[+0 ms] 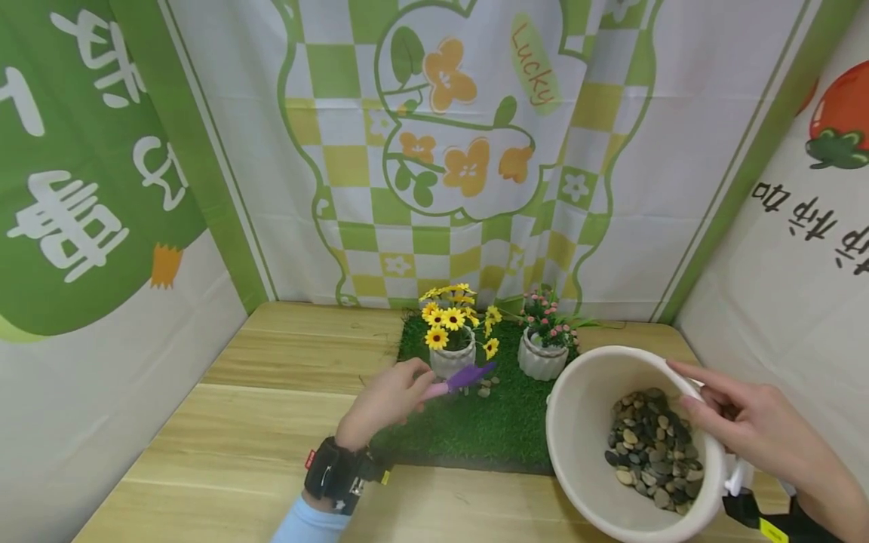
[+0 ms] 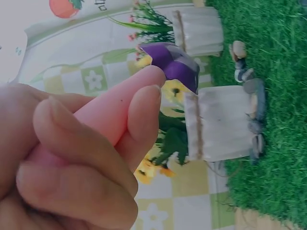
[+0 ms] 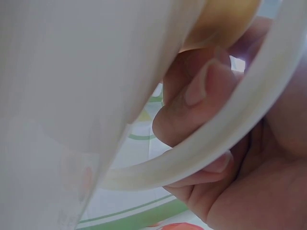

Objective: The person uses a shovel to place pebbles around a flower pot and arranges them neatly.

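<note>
My left hand (image 1: 385, 398) grips the pink handle of a small shovel (image 1: 470, 375), its fingers curled round it in the left wrist view. The purple blade points right, in front of a white pot (image 1: 444, 365) of yellow flowers. At the right, my right hand (image 1: 763, 422) holds the rim of a white bucket (image 1: 582, 430), tilted so its mouth faces me. Pebbles (image 1: 655, 452) lie inside the bucket. In the right wrist view a curved white handle (image 3: 201, 151) crosses in front of the curled fingers.
Green artificial turf (image 1: 475, 434) covers part of the wooden table (image 1: 271, 422). Several pebbles (image 2: 254, 103) lie along the base of the yellow-flower pot. A second white pot (image 1: 541, 360) with pink flowers stands to its right. Printed cloths (image 1: 462, 151) hang behind and at both sides.
</note>
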